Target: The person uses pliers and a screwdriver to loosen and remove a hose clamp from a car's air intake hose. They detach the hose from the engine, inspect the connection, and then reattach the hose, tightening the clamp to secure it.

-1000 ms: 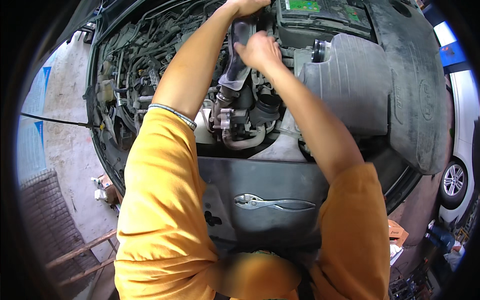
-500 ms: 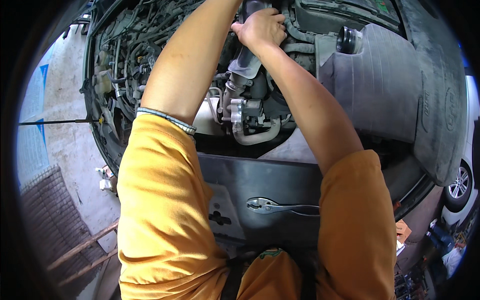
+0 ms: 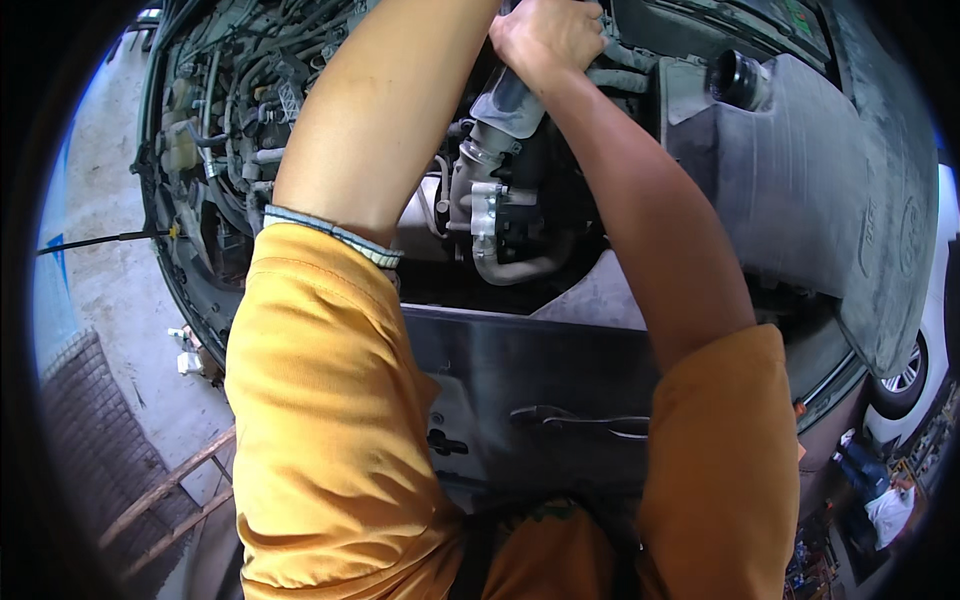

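In the engine bay, my right hand [image 3: 547, 35] has its fingers curled on a dark duct [image 3: 505, 100] whose pale lower end meets a metal pipe [image 3: 480, 152]. My left forearm reaches past the top edge, so that hand is out of frame. Below the duct a curved metal pipe [image 3: 510, 265] runs beside a valve housing [image 3: 485, 210]. A large ribbed plastic cover [image 3: 770, 190] lies to the right, with a black round opening [image 3: 735, 78] at its upper left. Metal pliers [image 3: 580, 420] lie on the front panel [image 3: 520, 370] between my arms.
Hoses and pipes [image 3: 230, 130] fill the bay's left side. A thin stay rod [image 3: 110, 238] crosses the left. Beyond are a wooden ladder [image 3: 170, 485] and quilted mat [image 3: 90, 400]. At right a white car's wheel [image 3: 905, 375] and another person [image 3: 885, 505] are visible.
My left hand has moved out past the top edge. My right hand has moved upward in the picture and closed onto the duct. The view has shifted, with the ribbed cover further right.
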A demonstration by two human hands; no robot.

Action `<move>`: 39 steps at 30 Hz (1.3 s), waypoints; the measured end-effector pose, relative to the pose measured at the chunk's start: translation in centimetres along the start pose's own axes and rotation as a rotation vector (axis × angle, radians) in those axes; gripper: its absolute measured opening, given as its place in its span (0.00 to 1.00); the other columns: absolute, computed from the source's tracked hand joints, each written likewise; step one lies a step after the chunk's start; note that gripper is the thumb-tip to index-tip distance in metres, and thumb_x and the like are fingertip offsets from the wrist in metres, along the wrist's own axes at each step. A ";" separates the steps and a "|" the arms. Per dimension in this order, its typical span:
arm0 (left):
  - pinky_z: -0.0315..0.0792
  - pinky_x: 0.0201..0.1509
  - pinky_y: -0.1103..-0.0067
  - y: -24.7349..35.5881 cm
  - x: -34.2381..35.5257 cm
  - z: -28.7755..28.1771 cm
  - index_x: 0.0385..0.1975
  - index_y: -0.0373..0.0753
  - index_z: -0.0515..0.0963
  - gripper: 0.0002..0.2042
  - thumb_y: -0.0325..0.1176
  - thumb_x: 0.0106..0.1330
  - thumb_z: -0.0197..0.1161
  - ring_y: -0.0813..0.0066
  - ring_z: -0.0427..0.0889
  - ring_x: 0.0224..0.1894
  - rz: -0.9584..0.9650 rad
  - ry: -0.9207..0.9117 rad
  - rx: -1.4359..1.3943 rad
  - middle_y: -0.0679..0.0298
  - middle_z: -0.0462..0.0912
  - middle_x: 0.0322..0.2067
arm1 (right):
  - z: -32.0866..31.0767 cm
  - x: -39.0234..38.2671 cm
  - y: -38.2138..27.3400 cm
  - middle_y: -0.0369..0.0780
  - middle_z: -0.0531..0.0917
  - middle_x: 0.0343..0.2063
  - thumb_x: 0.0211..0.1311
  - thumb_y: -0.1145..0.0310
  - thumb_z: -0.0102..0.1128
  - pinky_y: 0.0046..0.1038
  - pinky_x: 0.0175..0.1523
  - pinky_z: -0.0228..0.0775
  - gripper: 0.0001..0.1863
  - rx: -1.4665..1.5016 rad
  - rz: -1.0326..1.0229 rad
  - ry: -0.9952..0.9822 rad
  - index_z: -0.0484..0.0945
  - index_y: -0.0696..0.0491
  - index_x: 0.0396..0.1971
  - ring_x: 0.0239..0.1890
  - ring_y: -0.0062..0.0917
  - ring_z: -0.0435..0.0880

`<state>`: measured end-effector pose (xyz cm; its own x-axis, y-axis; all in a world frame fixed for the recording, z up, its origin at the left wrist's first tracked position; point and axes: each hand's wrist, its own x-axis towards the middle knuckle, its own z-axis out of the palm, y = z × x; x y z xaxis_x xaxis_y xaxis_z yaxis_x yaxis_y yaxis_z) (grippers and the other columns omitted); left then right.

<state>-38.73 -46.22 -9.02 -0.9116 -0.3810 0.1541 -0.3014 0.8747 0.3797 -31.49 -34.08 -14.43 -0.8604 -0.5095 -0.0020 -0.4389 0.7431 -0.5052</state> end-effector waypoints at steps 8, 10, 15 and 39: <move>0.78 0.53 0.64 -0.3 -1.4 -0.1 0.39 0.42 0.88 0.20 0.53 0.63 0.61 0.50 0.85 0.46 0.003 0.024 0.029 0.49 0.87 0.42 | -0.4 0.3 -0.6 0.60 0.78 0.51 0.54 0.42 0.68 0.39 0.56 0.78 0.49 0.071 -0.001 -0.069 0.61 0.68 0.61 0.52 0.48 0.83; 0.79 0.50 0.65 0.3 -1.4 -0.2 0.35 0.42 0.88 0.19 0.52 0.63 0.61 0.52 0.87 0.42 -0.034 0.002 -0.041 0.52 0.88 0.36 | -1.1 -0.5 -0.6 0.59 0.80 0.50 0.55 0.48 0.68 0.38 0.56 0.79 0.42 0.085 -0.008 0.011 0.67 0.67 0.58 0.52 0.47 0.84; 0.79 0.47 0.61 -0.1 -0.7 0.5 0.30 0.39 0.87 0.20 0.49 0.62 0.56 0.48 0.86 0.40 0.067 0.127 0.097 0.49 0.87 0.33 | 1.8 0.2 0.3 0.54 0.77 0.50 0.41 0.46 0.79 0.33 0.48 0.82 0.57 -0.003 -0.030 0.084 0.62 0.67 0.65 0.48 0.41 0.84; 0.70 0.21 0.81 2.7 -2.4 -0.6 0.25 0.37 0.81 0.14 0.40 0.66 0.58 0.81 0.74 0.18 -0.477 0.074 -0.460 0.63 0.87 0.25 | 2.3 0.4 0.5 0.47 0.76 0.46 0.45 0.53 0.76 0.38 0.47 0.79 0.48 0.162 0.087 0.057 0.65 0.63 0.64 0.47 0.38 0.80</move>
<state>-37.24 -43.11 -7.85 -0.6815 -0.7284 -0.0710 -0.5020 0.3947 0.7696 -31.45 -34.93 -16.66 -0.9088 -0.4171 -0.0052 -0.3182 0.7014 -0.6378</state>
